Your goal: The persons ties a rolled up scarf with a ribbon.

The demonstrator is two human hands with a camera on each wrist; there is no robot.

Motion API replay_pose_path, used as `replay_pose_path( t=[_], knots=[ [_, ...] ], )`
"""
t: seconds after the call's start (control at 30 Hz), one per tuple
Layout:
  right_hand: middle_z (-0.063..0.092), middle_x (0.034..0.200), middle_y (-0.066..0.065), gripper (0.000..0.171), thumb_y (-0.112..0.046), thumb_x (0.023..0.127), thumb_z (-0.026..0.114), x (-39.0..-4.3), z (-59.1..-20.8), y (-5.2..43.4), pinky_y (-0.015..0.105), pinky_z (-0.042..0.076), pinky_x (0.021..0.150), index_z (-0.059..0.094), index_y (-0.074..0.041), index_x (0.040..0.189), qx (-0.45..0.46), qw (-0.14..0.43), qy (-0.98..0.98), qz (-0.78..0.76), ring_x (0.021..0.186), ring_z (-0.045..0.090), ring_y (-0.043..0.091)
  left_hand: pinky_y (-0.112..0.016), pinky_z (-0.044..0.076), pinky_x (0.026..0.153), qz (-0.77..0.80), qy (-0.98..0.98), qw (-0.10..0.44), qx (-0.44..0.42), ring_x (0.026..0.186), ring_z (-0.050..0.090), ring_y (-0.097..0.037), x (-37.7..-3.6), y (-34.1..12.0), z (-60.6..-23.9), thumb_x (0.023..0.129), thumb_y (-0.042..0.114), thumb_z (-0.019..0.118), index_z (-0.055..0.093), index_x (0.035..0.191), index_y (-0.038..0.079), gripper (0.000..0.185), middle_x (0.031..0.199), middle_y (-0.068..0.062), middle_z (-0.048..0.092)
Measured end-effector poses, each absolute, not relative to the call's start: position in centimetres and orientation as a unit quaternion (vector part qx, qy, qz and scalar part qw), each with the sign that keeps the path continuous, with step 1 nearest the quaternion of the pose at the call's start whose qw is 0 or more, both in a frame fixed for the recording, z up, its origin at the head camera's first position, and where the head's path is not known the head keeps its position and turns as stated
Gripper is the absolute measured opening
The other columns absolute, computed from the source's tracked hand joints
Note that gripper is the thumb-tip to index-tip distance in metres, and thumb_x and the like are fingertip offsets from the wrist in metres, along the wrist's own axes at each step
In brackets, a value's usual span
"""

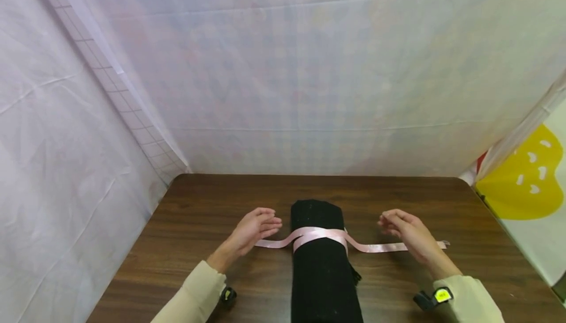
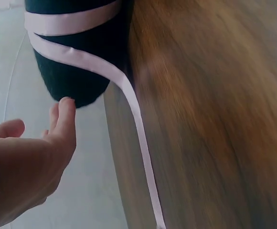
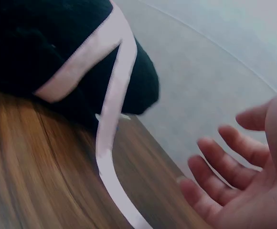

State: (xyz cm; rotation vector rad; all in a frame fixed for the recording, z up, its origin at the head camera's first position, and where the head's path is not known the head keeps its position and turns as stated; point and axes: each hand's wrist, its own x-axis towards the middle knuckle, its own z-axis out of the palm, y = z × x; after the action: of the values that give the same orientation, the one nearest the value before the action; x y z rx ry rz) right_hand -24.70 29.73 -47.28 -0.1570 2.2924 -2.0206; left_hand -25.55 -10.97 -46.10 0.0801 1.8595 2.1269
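A rolled black cloth lies lengthwise on the table, and a small dark fringe pokes out at its right side. Round its upper part runs a pink ribbon, crossed over on top, with one loose tail trailing to each side. Left of the roll, my left hand hovers by the left tail, fingers relaxed and holding nothing. My right hand is on the other side, above the right tail. Its fingers are loosely bent with nothing between them, as the right wrist view shows.
The dark wooden table reaches back to a pale hanging sheet. Another white sheet hangs at the left. Beyond the right edge is a yellow shape with white marks. Black devices are strapped to both wrists.
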Motion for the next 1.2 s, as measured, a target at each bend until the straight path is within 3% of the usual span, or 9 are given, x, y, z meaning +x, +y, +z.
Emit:
replay_pose_path(
  t=[0.2, 0.43, 0.63, 0.83, 0.97, 1.2],
  knots=[
    [0.066, 0.1, 0.008, 0.041, -0.025, 0.105, 0.049, -25.0, -47.3, 26.7, 0.032, 0.055, 0.084, 0.053, 0.015, 0.114, -0.128, 0.089, 0.752, -0.641, 0.094, 0.065, 0.019, -0.041, 0.053, 0.095, 0.725, 0.671, 0.155, 0.036, 0.104, 0.066, -0.03, -25.7, -9.0, -46.7, 0.102, 0.011, 0.049, 0.041, 0.128, -0.01, 0.035, 0.117, -0.031, 0.061],
    [0.065, 0.1, 0.01, 0.041, -0.026, 0.105, 0.051, -25.5, -47.8, 24.6, 0.032, 0.056, 0.083, 0.053, 0.014, 0.113, -0.149, 0.129, 0.746, -0.636, 0.092, 0.065, 0.017, -0.033, 0.056, 0.081, 0.701, 0.697, 0.148, 0.022, 0.086, 0.066, -0.018, -26.0, -8.0, -47.6, 0.102, 0.019, 0.051, 0.049, 0.115, -0.005, 0.027, 0.101, -0.017, 0.066],
    [0.06, 0.101, 0.008, 0.039, -0.027, 0.107, 0.045, -25.5, -48.2, 23.8, 0.031, 0.055, 0.079, 0.052, 0.011, 0.111, -0.173, 0.156, 0.76, -0.607, 0.089, 0.062, 0.014, -0.025, 0.045, 0.064, 0.647, 0.746, 0.153, 0.031, 0.068, 0.059, -0.012, -25.9, -8.0, -47.6, 0.101, 0.035, 0.055, 0.056, 0.106, -0.003, 0.038, 0.091, -0.009, 0.067],
    [0.048, 0.072, -0.003, 0.034, -0.028, 0.106, 0.047, -25.3, -48.1, 23.8, 0.025, 0.043, 0.059, 0.057, 0.003, 0.095, -0.19, 0.145, 0.791, -0.564, 0.066, 0.048, 0.009, -0.027, 0.045, 0.069, 0.603, 0.779, 0.157, 0.07, 0.072, 0.055, -0.014, -25.3, -8.1, -47.1, 0.097, 0.042, 0.06, 0.066, 0.096, 0.003, 0.039, 0.08, -0.001, 0.063],
    [0.042, 0.064, -0.006, 0.039, -0.026, 0.106, 0.048, -25.2, -47.7, 24.0, 0.025, 0.036, 0.051, 0.058, 0.004, 0.084, -0.219, 0.142, 0.8, -0.54, 0.057, 0.041, 0.007, -0.022, 0.045, 0.067, 0.628, 0.748, 0.2, 0.075, 0.071, 0.054, -0.008, -25.0, -8.2, -46.8, 0.094, 0.043, 0.066, 0.067, 0.088, 0.007, 0.036, 0.076, 0.004, 0.06],
    [0.047, 0.062, 0.0, 0.035, -0.024, 0.103, 0.053, -24.5, -46.9, 24.3, 0.024, 0.035, 0.048, 0.059, 0.0, 0.077, -0.25, 0.134, 0.814, -0.507, 0.055, 0.044, 0.007, -0.021, 0.033, 0.052, 0.636, 0.725, 0.227, 0.135, 0.061, 0.042, -0.01, -24.6, -8.7, -46.8, 0.094, 0.041, 0.067, 0.06, 0.091, -0.008, 0.05, 0.069, 0.004, 0.048]
  ],
)
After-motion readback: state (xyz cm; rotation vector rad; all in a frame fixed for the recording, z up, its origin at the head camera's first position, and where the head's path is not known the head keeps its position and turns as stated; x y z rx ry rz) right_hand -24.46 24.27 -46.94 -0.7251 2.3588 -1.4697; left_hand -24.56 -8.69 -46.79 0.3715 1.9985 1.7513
